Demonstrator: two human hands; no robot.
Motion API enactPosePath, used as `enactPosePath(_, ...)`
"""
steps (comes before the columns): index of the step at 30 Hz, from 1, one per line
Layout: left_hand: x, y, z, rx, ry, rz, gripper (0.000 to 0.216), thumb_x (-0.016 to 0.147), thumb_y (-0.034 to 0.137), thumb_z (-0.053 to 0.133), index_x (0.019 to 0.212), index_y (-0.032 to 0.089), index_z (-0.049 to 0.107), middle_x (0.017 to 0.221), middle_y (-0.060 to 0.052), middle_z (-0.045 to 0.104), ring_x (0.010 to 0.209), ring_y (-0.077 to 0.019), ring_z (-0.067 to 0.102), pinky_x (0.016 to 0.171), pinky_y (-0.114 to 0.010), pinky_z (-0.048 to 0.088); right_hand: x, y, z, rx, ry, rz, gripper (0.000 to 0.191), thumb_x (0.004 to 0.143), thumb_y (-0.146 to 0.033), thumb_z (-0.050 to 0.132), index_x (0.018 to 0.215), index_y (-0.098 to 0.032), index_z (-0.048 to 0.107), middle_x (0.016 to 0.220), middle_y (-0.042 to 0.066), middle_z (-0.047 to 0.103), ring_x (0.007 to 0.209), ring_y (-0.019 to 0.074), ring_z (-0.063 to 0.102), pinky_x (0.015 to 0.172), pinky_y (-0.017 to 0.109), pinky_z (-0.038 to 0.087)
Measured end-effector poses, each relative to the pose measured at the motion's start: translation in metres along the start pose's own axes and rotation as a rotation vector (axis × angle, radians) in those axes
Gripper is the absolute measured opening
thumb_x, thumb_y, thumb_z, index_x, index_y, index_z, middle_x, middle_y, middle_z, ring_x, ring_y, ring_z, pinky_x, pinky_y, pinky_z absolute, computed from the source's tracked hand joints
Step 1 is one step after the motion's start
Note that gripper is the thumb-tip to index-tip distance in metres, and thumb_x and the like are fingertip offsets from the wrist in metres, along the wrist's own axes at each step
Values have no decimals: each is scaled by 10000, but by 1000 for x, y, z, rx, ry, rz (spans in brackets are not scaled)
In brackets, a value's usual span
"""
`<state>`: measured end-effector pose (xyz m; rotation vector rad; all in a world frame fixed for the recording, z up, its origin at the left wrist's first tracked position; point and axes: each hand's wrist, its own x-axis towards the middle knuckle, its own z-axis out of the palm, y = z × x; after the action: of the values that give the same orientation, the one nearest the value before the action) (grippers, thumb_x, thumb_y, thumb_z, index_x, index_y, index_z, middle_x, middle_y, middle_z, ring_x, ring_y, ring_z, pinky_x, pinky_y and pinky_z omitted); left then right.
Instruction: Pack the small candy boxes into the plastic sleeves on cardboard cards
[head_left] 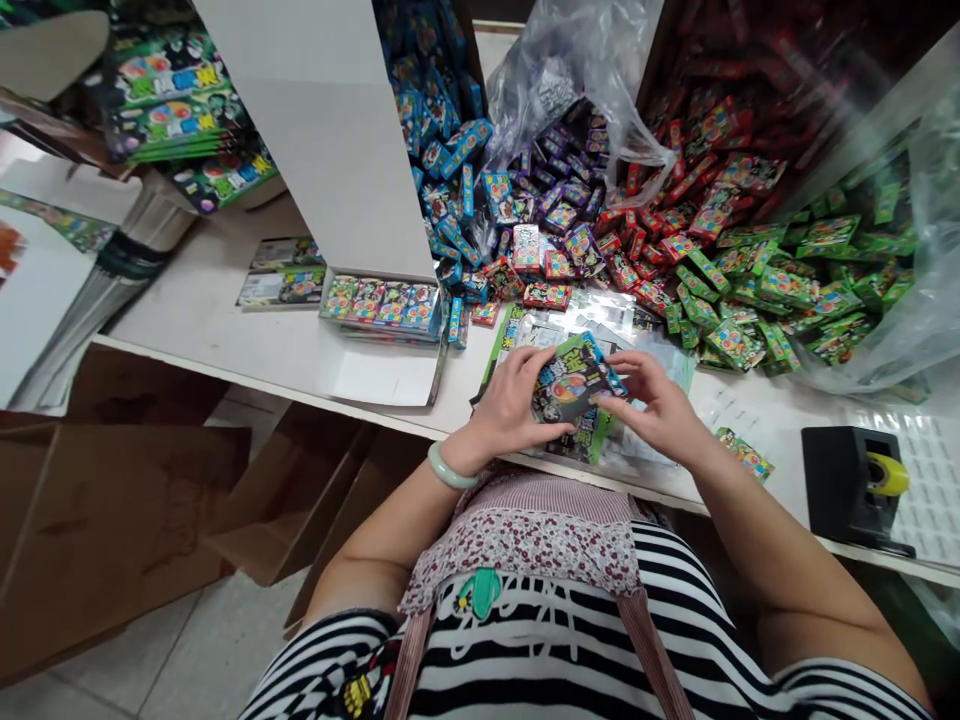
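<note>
Above the front edge of the table, my left hand (510, 400) grips a dark green-and-black printed pouch (566, 390) by its left side, thumb below and fingers behind. My right hand (654, 402) is pinched at the pouch's right end, on a small blue candy box (611, 376) that shows at that edge. Whether the box is partly inside the pouch or behind it, I cannot tell. Beneath both hands lie more flat printed pouches (596, 440) and clear plastic. A white carton (386, 372) stands to the left, with a row of colourful small boxes (382, 303) inside.
Piles of small boxes spread across the back: blue (450, 215), purple (566, 165), red (697, 180) and green (780, 290). Clear plastic bags (577, 60) hang among them. A black tape dispenser (847, 485) sits at right. Brown cardboard boxes (112, 530) stand below left.
</note>
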<state>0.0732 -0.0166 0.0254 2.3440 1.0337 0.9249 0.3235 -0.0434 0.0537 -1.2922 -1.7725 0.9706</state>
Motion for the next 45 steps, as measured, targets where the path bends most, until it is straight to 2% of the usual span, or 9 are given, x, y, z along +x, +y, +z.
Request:
enactPosePath(3, 6, 16, 16, -263, 45, -88, 660, 863, 515, 693, 1392, 222, 428, 1279, -126, 552, 1176, -263, 571, 1019, -462, 505, 0, -2, -2, -10, 139, 22, 272, 919, -362, 599, 1177, -277, 592, 1129, 53, 675, 974, 207, 675, 763, 336, 567)
enactPosePath(6, 4, 26, 37, -539, 117, -260, 365, 967, 398, 580, 1282, 239, 488, 1155, -79, 614, 1027, -181, 632, 871, -333, 550, 1, -4, -15, -97, 83, -9, 279, 894, -337, 636, 1165, -271, 638, 1092, 47, 705, 925, 201, 678, 737, 325, 556)
enactPosePath(10, -7, 27, 56, -683, 172, -345, 380, 924, 406, 643, 1240, 237, 516, 1085, -64, 612, 1011, -180, 625, 811, -297, 546, 4, -5, -27, -179, -70, -41, 239, 882, -358, 652, 1095, -256, 686, 1024, 56, 729, 833, 198, 676, 730, 341, 558)
enactPosePath(14, -20, 16, 52, -702, 79, -378, 498, 912, 397, 656, 1357, 252, 487, 1022, -41, 591, 928, -154, 611, 802, -288, 544, 4, 0, -20, -202, -205, -52, 206, 895, -321, 613, 1070, -264, 706, 1012, 57, 726, 825, 194, 679, 741, 352, 572)
enactPosePath(18, -26, 2, 38, -670, 90, -378, 620, 923, 410, 642, 1481, 297, 396, 1102, -53, 587, 946, -145, 605, 870, -317, 550, -7, 14, 12, -16, 147, -38, 346, 878, -329, 638, 1219, -284, 605, 1212, 84, 636, 975, 202, 680, 771, 353, 585)
enactPosePath(21, -27, -1, 36, -677, 142, -330, 610, 944, 426, 608, 1495, 317, 369, 1148, -63, 594, 1027, -167, 617, 929, -351, 550, -15, 24, 41, 211, 358, 55, 467, 843, -360, 683, 1261, -303, 482, 1159, 57, 636, 873, 163, 694, 747, 326, 592)
enactPosePath(26, -24, 1, 43, -773, 34, -300, 630, 940, 414, 619, 1498, 327, 340, 1189, -78, 598, 1081, -192, 623, 917, -357, 568, -20, 27, 62, 308, 519, 80, 444, 865, -374, 651, 1257, -300, 456, 1093, 61, 664, 904, 176, 695, 847, 363, 588)
enactPosePath(36, -26, -1, 31, -852, -73, -313, 522, 909, 377, 669, 1359, 312, 414, 1134, -63, 603, 1055, -185, 633, 779, -257, 570, -38, 28, 76, 244, 580, 41, 486, 891, -389, 607, 1342, -291, 454, 1185, 119, 683, 1005, 237, 691, 894, 442, 570)
enactPosePath(45, -22, -4, 22, -831, -102, -262, 435, 896, 403, 687, 1248, 277, 465, 1088, -48, 606, 946, -157, 657, 742, -258, 560, -19, 21, 26, 56, 115, -43, 275, 963, -379, 505, 1124, -262, 694, 1095, 75, 719, 1017, 221, 683, 922, 427, 558)
